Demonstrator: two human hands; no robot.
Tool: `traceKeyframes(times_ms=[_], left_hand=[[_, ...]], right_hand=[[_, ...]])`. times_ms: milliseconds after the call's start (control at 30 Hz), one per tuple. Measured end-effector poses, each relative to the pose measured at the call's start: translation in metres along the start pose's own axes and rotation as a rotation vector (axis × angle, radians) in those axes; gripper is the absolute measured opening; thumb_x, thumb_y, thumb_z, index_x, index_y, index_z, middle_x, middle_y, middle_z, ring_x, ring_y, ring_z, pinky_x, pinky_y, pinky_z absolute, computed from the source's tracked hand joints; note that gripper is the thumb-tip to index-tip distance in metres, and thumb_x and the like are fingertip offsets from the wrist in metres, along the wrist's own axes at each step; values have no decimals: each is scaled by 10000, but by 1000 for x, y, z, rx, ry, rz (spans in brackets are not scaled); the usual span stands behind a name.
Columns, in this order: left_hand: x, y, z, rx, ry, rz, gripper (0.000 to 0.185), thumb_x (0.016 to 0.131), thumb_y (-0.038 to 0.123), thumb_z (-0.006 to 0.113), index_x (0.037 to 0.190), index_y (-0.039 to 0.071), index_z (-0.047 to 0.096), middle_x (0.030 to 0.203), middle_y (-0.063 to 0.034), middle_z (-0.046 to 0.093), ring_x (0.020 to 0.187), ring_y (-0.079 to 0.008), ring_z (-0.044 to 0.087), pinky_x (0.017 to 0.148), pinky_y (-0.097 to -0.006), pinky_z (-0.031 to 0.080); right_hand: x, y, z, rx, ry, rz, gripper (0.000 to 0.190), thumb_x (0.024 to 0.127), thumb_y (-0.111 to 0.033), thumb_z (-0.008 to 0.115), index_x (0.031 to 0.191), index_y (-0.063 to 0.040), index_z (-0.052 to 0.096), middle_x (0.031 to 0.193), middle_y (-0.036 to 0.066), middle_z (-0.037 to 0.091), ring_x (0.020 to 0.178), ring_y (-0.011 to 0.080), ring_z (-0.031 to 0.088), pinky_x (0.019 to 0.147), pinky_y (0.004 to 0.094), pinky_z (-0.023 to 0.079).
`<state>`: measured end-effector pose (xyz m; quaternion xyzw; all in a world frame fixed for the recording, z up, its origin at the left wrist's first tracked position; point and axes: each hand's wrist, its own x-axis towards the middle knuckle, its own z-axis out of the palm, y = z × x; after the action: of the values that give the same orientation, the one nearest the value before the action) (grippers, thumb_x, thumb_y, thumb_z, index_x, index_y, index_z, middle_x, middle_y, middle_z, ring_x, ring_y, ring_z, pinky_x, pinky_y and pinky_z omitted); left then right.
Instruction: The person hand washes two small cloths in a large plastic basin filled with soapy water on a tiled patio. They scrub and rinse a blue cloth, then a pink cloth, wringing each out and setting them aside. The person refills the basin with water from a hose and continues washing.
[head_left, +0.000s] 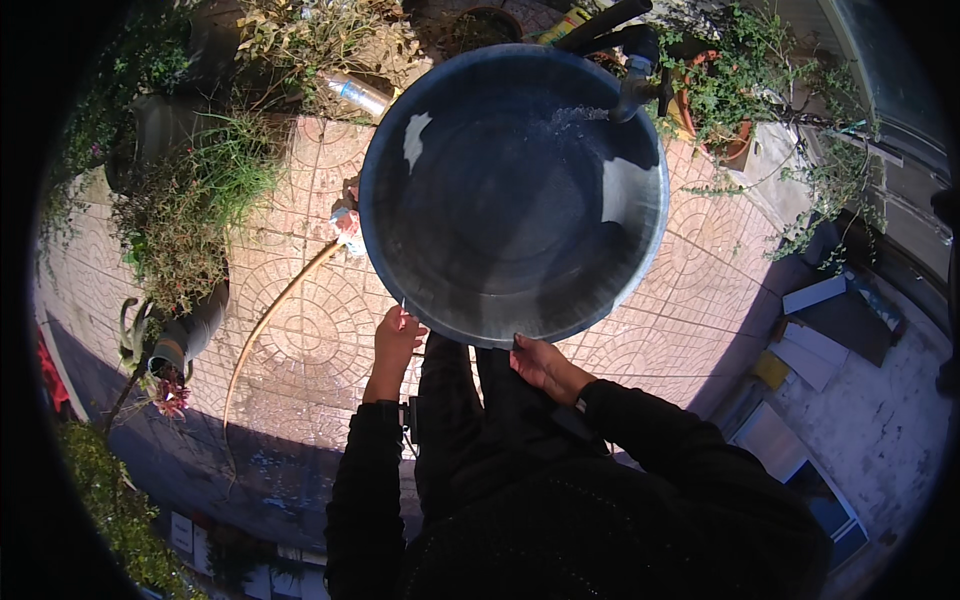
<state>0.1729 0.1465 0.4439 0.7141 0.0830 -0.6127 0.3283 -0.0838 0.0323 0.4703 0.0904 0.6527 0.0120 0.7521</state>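
A large round dark basin stands before me, with water over its bottom. At its far right, a metal tap runs a stream that ripples the water surface. My right hand grips the near rim, thumb on top and fingers below the edge. Further left, my left hand is up against the outer rim with curled fingers. A small pale spot shows at its fingertips; whether it holds anything or only touches the basin is unclear.
A yellowish hose curves over the paving tiles at left. Potted plants and a plastic bottle lie beyond it. Terracotta pots flank the tap. Flat boards lie on the right, near a window frame.
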Motion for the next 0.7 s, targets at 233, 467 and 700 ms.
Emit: traceKeyframes(times_ms=[233,467,700], left_hand=[[-1,2,0,8,-12,-5,391,928,122,552,1282,-15,456,1057,-76,599,859,-185,678,667,-280,540],[1,-3,-2,22,41,23,398,929,140,552,1295,13,463,991,-70,616,839,-183,680,646,-278,529],[0,20,-18,445,41,60,399,930,187,578,1275,4,497,1107,-128,654,889,-205,672,728,-329,530]], right_hand=[[18,5,-12,46,-46,22,224,1016,-188,444,1091,9,522,1004,141,631,839,213,620,738,295,545],[23,7,-20,-8,-2,3,203,1014,-177,445,1106,-19,533,1022,117,635,863,199,627,672,269,527],[19,4,-14,9,-7,12,208,1015,-164,439,1133,-19,529,1044,105,635,884,198,630,679,271,526]])
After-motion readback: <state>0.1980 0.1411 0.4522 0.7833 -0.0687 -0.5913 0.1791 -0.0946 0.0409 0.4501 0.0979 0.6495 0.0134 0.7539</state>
